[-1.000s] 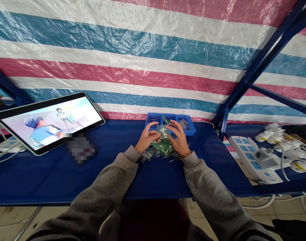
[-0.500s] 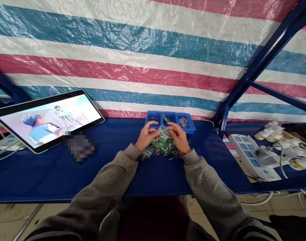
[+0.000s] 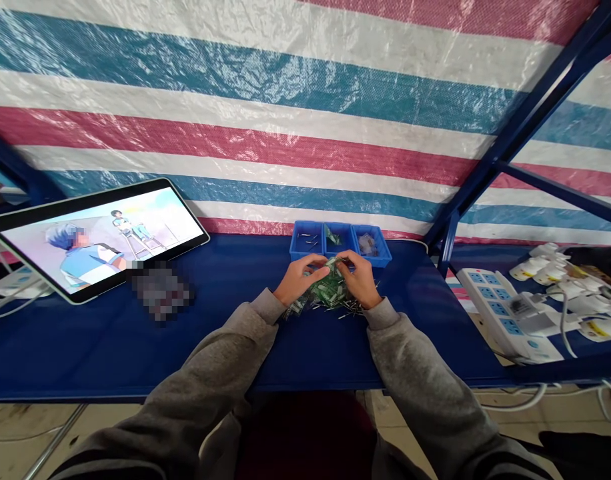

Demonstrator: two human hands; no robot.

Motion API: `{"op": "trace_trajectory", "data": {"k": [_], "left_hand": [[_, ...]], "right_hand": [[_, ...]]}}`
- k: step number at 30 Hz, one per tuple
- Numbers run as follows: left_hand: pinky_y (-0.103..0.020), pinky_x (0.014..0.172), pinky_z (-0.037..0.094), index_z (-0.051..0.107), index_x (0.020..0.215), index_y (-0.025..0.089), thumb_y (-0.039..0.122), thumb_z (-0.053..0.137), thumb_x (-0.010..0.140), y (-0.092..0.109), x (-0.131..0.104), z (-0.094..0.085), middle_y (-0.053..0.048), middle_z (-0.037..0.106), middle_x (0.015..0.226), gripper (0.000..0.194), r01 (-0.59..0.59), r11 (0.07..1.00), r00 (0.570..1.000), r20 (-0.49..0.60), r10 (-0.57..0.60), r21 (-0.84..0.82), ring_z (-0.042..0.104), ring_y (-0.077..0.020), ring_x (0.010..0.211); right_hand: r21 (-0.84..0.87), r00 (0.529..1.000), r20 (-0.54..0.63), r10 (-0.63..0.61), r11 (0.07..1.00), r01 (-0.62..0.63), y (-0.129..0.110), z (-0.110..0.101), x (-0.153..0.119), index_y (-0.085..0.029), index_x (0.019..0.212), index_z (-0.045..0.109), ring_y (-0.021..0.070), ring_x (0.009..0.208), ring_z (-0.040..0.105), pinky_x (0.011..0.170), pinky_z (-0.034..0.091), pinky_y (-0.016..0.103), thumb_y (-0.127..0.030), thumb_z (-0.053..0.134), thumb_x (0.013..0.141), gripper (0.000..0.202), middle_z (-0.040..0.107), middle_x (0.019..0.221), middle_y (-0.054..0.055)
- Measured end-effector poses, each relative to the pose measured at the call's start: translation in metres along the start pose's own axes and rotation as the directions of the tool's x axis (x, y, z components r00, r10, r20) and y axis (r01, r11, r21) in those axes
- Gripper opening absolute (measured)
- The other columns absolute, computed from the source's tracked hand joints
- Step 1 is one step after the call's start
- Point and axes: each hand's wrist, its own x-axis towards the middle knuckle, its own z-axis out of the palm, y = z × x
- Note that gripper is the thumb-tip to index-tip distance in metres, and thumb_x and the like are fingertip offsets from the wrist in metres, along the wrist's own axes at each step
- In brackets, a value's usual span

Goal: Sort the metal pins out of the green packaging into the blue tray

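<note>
My left hand (image 3: pixel 299 279) and my right hand (image 3: pixel 359 277) meet over a pile of small clear-and-green plastic packets (image 3: pixel 327 292). Pinched between the fingertips of both is one small plastic packet (image 3: pixel 331 263); its contents are too small to make out. Thin metal pin-like pieces (image 3: pixel 354 307) lie at the near right edge of the pile. Just beyond my hands stands a blue three-part tray (image 3: pixel 305 251). A few thin pieces lie in its left compartment, a green packet (image 3: pixel 332 237) in the middle one, and clear bags (image 3: pixel 368 244) in the right one.
A tablet (image 3: pixel 100 240) playing a cartoon leans at the left, beside a blurred-out object (image 3: pixel 163 292). Off to the right are a white power strip (image 3: pixel 500 310) and several white plugs or adapters (image 3: pixel 535 267). Striped sheeting (image 3: pixel 305 120) hangs behind the blue table (image 3: pixel 210 267).
My fingers have drawn closer together around the packet. The left hand has shifted right and slightly down, uncovering more of the tray's left compartment.
</note>
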Motion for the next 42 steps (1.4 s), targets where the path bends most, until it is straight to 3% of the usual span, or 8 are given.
{"op": "trace_trajectory", "data": {"k": [6,12,17,22,26,29,34,42], "left_hand": [[-0.032,0.064,0.054,0.062,0.098,0.015,0.049,0.067,0.079,0.001,0.000,-0.002,-0.003,0.064,0.073,0.039,0.039,0.996,0.989,-0.142,-0.050,-0.074,0.063,-0.0188,0.068],[-0.027,0.056,0.052,0.053,0.112,0.017,0.048,0.071,0.077,-0.002,0.004,-0.007,0.003,0.058,0.062,0.050,0.127,0.940,0.988,-0.044,-0.149,-0.318,0.058,-0.0129,0.053],[-0.030,0.065,0.055,0.064,0.083,0.015,0.058,0.057,0.083,-0.007,0.007,-0.004,-0.008,0.063,0.093,0.044,0.051,0.971,0.992,-0.104,-0.078,-0.234,0.062,-0.0181,0.078],[-0.031,0.068,0.055,0.060,0.105,0.017,0.046,0.072,0.076,-0.001,0.005,-0.006,-0.003,0.066,0.079,0.043,0.065,0.973,0.996,-0.046,-0.077,-0.219,0.063,-0.0168,0.069],[-0.030,0.061,0.054,0.052,0.117,0.019,0.042,0.072,0.077,0.004,0.003,-0.008,0.002,0.061,0.064,0.050,0.102,0.943,0.990,-0.057,-0.126,-0.317,0.061,-0.0153,0.058],[-0.029,0.061,0.054,0.059,0.104,0.017,0.046,0.071,0.077,0.004,0.003,-0.008,-0.001,0.062,0.070,0.041,0.130,0.930,0.989,-0.020,-0.145,-0.344,0.061,-0.0158,0.063],[-0.029,0.066,0.055,0.067,0.086,0.015,0.059,0.057,0.084,-0.002,0.005,-0.006,-0.009,0.064,0.103,0.044,0.048,0.977,0.996,-0.063,-0.062,-0.209,0.061,-0.0193,0.084],[-0.029,0.059,0.052,0.060,0.106,0.016,0.042,0.065,0.082,0.002,0.004,-0.007,0.000,0.064,0.062,0.036,0.070,0.964,0.995,-0.046,-0.085,-0.258,0.064,-0.0177,0.059]], "right_hand": [[0.051,0.994,0.074,0.086,0.995,-0.090,-0.003,0.000,-0.002,-0.020,0.107,0.061,0.0148,0.054,0.057,0.060,0.049,0.030,-0.034,0.054,0.089,0.023,0.062,0.067,0.000],[-0.012,0.969,0.093,-0.230,0.973,0.232,-0.007,-0.004,-0.001,-0.022,0.108,0.065,0.0250,0.118,0.055,0.092,0.050,0.040,-0.029,0.050,0.092,0.023,0.054,0.131,0.012],[-0.040,0.991,0.064,-0.115,0.992,0.117,-0.006,-0.001,-0.001,-0.020,0.086,0.065,0.0216,0.082,0.065,0.080,0.052,0.037,-0.033,0.053,0.092,0.019,0.068,0.084,0.006],[0.060,0.996,0.053,0.072,0.995,-0.075,-0.004,-0.001,-0.003,-0.020,0.099,0.065,0.0178,0.060,0.063,0.064,0.054,0.032,-0.040,0.052,0.092,0.025,0.066,0.069,0.002],[0.061,0.998,0.061,-0.015,0.998,0.011,-0.006,-0.004,-0.002,-0.025,0.126,0.057,0.0203,0.086,0.067,0.074,0.056,0.035,-0.037,0.042,0.096,0.035,0.068,0.107,0.009],[0.037,0.987,0.072,-0.145,0.989,0.143,-0.007,-0.005,0.000,-0.026,0.112,0.065,0.0253,0.116,0.057,0.092,0.052,0.041,-0.037,0.052,0.092,0.026,0.056,0.131,0.011],[0.050,0.994,0.099,-0.034,0.998,0.029,-0.005,-0.001,-0.001,-0.021,0.087,0.065,0.0194,0.075,0.066,0.074,0.054,0.034,-0.039,0.054,0.091,0.021,0.069,0.083,0.005],[0.101,0.988,0.097,0.123,0.986,-0.133,-0.007,-0.001,-0.002,-0.021,0.098,0.065,0.0167,0.051,0.060,0.058,0.050,0.030,-0.039,0.060,0.086,0.022,0.060,0.057,-0.003]]}}
